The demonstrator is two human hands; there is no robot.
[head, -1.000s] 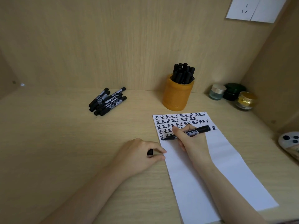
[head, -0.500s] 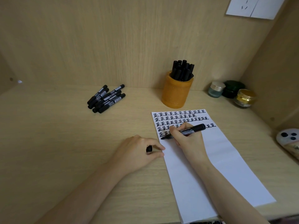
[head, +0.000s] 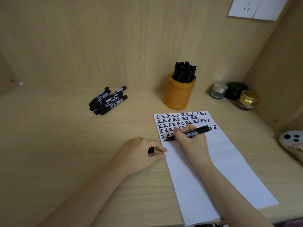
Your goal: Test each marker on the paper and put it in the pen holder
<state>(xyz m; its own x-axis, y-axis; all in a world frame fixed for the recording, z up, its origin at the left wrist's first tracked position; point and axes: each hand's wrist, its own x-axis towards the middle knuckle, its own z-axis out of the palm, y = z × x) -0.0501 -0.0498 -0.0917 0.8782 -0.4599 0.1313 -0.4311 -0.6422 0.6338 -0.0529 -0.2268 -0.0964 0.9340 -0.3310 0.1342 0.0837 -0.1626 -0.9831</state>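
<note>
My right hand (head: 191, 141) grips an uncapped black marker (head: 196, 131), its tip touching the white paper (head: 221, 169) at the left end of the lowest row of written characters. My left hand (head: 139, 153) rests on the desk beside the paper's left edge and pinches the marker's black cap (head: 151, 150). An orange pen holder (head: 178, 94) stands behind the paper, with several black markers upright in it. A pile of several capped black markers (head: 108, 100) lies on the desk at the back left.
Three small jars (head: 234, 94) stand in the back right corner. A white object with dark spots (head: 293, 143) lies at the right edge. A wooden back wall and right side wall close in the desk. A wall socket (head: 255, 8) is mounted at the top right.
The marker tip has crept slightly left and down along the lowest row of characters. My left hand keeps the cap in the same place.
</note>
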